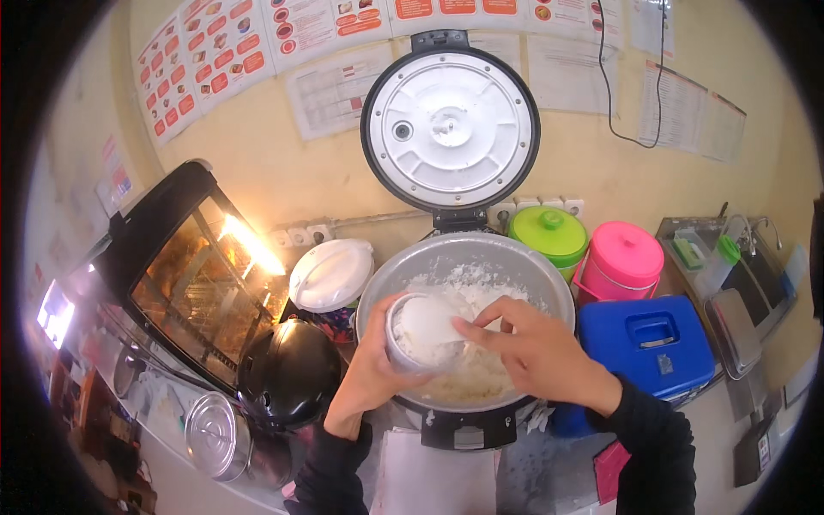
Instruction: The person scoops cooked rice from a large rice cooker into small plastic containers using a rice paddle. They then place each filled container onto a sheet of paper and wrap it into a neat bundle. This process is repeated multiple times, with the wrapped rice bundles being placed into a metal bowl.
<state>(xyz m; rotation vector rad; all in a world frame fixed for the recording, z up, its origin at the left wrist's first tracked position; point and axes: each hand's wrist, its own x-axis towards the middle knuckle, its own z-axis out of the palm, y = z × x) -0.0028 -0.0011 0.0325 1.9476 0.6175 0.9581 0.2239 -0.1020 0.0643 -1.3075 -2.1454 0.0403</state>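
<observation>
My left hand [370,370] grips a small round bowl [394,335] with white rice in it, tilted above a large rice cooker. My right hand [534,351] pinches a white, partly see-through scoop or paddle [434,322] that lies over the bowl's mouth; its exact kind cannot be told. Below both hands the cooker's metal pot [553,283] holds loose cooked rice [486,283], some of it stuck to the inner wall. The round lid [450,129] of the cooker stands upright behind the pot.
A lit glass display warmer [193,277], a black rice cooker [290,373] and a lidded steel pot [215,438] stand left. Right are a green-lidded container [550,235], a pink jug [624,261], a blue cooler box [644,344] and a sink [753,283]. White paper [438,473] lies in front.
</observation>
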